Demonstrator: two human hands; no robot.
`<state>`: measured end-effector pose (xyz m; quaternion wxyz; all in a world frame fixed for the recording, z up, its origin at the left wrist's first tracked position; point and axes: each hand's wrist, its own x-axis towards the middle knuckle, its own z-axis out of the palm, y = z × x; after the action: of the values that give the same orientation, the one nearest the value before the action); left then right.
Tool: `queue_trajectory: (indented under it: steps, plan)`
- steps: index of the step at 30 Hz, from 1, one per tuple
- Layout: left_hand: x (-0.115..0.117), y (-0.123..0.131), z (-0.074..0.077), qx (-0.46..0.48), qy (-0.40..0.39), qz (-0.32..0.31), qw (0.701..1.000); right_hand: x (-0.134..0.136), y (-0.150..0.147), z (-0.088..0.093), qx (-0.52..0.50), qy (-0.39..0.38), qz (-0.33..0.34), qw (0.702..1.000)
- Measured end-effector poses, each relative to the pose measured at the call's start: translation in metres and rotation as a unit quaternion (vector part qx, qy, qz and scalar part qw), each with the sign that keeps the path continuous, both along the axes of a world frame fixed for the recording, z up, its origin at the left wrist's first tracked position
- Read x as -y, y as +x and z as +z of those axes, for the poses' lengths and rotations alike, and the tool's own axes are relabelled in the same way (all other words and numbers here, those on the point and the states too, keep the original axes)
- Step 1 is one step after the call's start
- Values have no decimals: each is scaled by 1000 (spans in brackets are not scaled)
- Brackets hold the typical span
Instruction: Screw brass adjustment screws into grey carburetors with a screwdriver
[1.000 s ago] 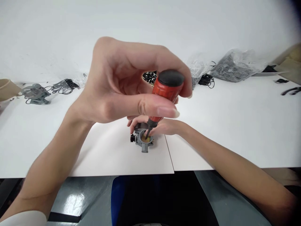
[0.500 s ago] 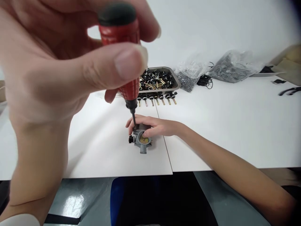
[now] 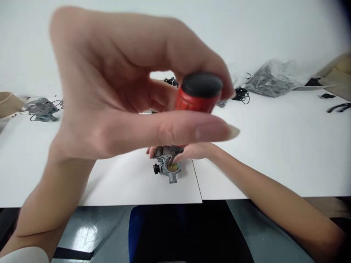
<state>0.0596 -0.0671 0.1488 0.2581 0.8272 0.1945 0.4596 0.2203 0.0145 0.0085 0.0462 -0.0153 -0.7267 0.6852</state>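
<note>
table: white, mid-frame
left hand, upper centre: thumb and fingers pinching driver, tip at carb
right hand, centre: fingers and thumb around carb

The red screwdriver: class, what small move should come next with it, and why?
Perhaps bring the red screwdriver more upright before turning it: its shaft looks slanted toward the brass-coloured plate inside the grey metal part, and firm seating cannot be confirmed. The left hand holds the tool; the right hand holds the part.
</note>
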Motion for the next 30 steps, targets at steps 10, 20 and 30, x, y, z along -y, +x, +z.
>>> queue_trajectory:
  steps: [10, 20, 30]
  plan:
    - [-1, 4, -4, -52, 70, 46, 995, -3, -7, 1, -5, 9, -7, 1000]
    - [2, 6, -4, -50, 62, 51, 996, -1, -9, 4, 25, 14, -30, 999]
    - [-3, 0, -17, -36, 58, 107, 992, 7, -4, 19, -3, 49, -40, 998]
